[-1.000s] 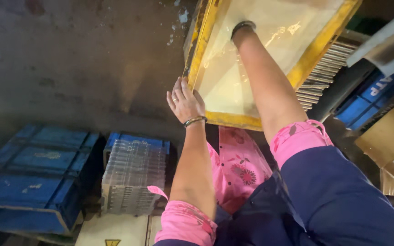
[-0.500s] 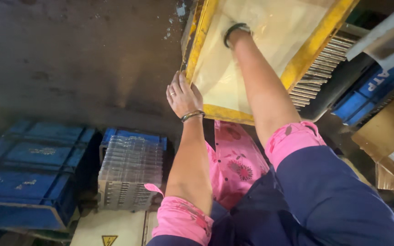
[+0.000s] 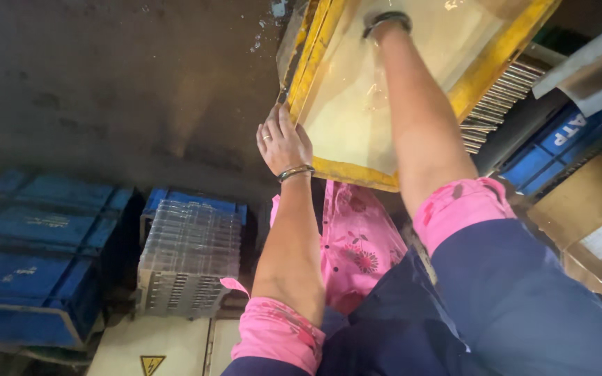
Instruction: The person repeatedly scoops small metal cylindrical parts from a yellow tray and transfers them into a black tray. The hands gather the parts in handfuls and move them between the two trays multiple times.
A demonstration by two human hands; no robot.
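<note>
A yellow-framed screen with a pale mesh panel is held up in front of me at the top centre. My left hand, with a ring and a wrist bangle, grips the frame's lower left corner. My right arm reaches up across the mesh; my right hand is cut off by the top edge, and only the wrist with its dark bangle shows. Pink sleeves and dark blue clothing fill the lower right.
Blue plastic crates lie at the lower left. Beside them stands a stack of clear plastic trays. A stack of thin plates sits behind the frame's right edge. Cardboard and another blue crate are at right.
The frame and both arms sit slightly higher and more to the left in view. My left hand keeps its grip on the frame's corner.
</note>
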